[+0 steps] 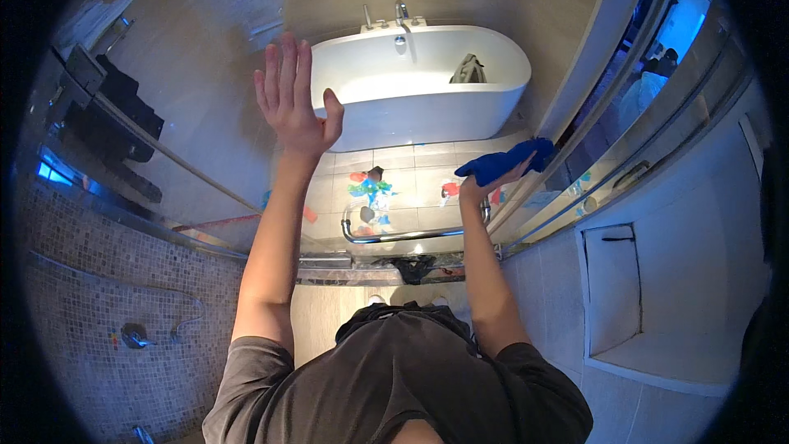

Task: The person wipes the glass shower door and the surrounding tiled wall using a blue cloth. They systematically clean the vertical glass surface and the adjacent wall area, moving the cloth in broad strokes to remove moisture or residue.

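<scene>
My left hand [292, 111] is raised with its palm away from me and its fingers stretched out. It holds nothing and seems to lie against the clear glass panel, though I cannot tell if it touches. Over on the right, my right hand [474, 187] has a blue cloth [500, 164] in its grip. The cloth covers most of its fingers and lies close to the upright edge of the glass. A chrome bar handle [403, 238] runs low across the glass between my forearms.
Beyond the glass stands a white bathtub [411, 119] with a grey-and-black item [468, 71] inside. Several colourful scraps [371, 189] are on the tiled floor. A dark cloth [413, 269] lies over the sill near my feet. Mosaic wall with a shower valve [136, 335] left; wall niche [612, 288] right.
</scene>
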`<state>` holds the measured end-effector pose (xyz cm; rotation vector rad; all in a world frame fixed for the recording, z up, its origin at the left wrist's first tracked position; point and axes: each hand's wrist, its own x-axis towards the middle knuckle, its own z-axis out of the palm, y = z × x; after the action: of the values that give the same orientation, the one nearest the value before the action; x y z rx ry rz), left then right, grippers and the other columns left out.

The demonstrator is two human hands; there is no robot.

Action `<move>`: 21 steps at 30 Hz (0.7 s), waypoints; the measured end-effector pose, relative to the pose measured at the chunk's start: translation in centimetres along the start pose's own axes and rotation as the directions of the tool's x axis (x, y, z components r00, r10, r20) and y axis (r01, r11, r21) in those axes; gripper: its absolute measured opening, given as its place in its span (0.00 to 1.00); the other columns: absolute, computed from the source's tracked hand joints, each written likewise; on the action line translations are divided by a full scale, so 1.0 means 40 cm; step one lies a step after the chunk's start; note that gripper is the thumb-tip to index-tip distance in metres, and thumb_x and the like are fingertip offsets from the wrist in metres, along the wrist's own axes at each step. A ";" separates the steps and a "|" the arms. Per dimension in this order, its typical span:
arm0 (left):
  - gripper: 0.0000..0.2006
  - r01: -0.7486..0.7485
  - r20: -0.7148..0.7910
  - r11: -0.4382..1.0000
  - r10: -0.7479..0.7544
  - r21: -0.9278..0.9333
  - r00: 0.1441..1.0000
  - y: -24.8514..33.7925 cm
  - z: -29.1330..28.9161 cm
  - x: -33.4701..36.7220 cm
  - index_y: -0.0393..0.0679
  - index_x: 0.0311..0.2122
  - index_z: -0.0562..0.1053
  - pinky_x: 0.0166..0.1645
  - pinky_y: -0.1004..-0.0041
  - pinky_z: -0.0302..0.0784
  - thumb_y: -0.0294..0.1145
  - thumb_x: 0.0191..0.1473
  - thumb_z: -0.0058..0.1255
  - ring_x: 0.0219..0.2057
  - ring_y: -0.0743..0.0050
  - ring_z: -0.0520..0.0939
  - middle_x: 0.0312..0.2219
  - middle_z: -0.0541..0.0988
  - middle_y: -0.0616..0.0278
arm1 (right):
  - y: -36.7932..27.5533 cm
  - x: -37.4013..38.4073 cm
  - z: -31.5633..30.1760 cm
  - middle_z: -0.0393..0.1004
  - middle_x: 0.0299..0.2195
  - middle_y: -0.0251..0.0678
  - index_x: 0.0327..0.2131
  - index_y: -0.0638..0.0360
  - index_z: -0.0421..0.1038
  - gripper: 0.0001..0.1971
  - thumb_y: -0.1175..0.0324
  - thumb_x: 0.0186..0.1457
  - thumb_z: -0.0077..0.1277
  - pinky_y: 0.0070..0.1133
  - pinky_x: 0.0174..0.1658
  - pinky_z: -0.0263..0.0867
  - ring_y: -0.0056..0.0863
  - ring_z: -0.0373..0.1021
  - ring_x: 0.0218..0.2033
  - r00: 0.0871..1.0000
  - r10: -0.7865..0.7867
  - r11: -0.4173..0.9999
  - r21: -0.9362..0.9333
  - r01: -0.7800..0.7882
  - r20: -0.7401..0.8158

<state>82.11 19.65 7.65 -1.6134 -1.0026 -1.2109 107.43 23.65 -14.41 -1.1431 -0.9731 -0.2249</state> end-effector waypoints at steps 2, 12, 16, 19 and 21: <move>0.30 -0.001 -0.007 1.000 0.001 0.006 1.000 0.004 0.001 0.005 0.40 0.58 0.64 0.66 0.60 0.39 0.35 0.45 0.43 0.63 0.57 0.59 0.59 0.64 0.54 | -0.013 -0.025 0.014 0.38 0.64 0.52 0.63 0.58 0.38 0.35 0.59 0.57 0.41 0.47 0.63 0.32 0.51 0.37 0.65 1.000 -0.018 1.000 0.012 0.018 -0.003; 0.31 0.014 -0.014 1.000 -0.014 -0.004 1.000 0.004 -0.004 0.005 0.42 0.58 0.64 0.66 0.60 0.39 0.35 0.45 0.42 0.63 0.57 0.58 0.59 0.64 0.55 | -0.297 0.209 0.099 0.56 0.61 0.34 0.55 0.43 0.61 0.23 0.56 0.56 0.37 0.43 0.62 0.37 0.44 0.47 0.63 0.868 -0.491 0.866 0.151 0.477 0.075; 0.31 0.011 0.004 1.000 -0.011 -0.001 1.000 -0.002 -0.005 0.002 0.42 0.58 0.64 0.66 0.60 0.39 0.36 0.45 0.42 0.63 0.58 0.58 0.59 0.63 0.55 | -0.307 0.086 0.109 0.58 0.60 0.20 0.53 0.37 0.66 0.22 0.58 0.52 0.43 0.37 0.62 0.40 0.28 0.51 0.62 0.568 -0.772 0.620 0.144 0.771 0.285; 0.31 0.006 0.008 1.000 -0.006 0.002 1.000 -0.003 -0.004 0.003 0.42 0.58 0.64 0.66 0.60 0.39 0.36 0.45 0.42 0.63 0.58 0.58 0.59 0.63 0.56 | -0.212 -0.020 0.070 0.57 0.60 0.16 0.54 0.37 0.65 0.23 0.62 0.52 0.47 0.28 0.60 0.47 0.20 0.59 0.56 0.221 -0.877 0.372 0.311 0.875 0.426; 0.31 0.007 0.003 1.000 -0.007 0.005 1.000 -0.002 -0.004 0.003 0.43 0.58 0.64 0.66 0.60 0.39 0.36 0.45 0.43 0.63 0.58 0.58 0.59 0.64 0.56 | -0.166 -0.021 0.045 0.56 0.61 0.14 0.54 0.38 0.65 0.24 0.65 0.51 0.46 0.22 0.56 0.53 0.14 0.62 0.49 0.006 -0.892 0.194 0.370 0.909 0.451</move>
<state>82.00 19.54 7.79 -1.6094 -1.0130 -1.2100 101.95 21.96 -10.50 -0.3394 -2.2809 -1.0050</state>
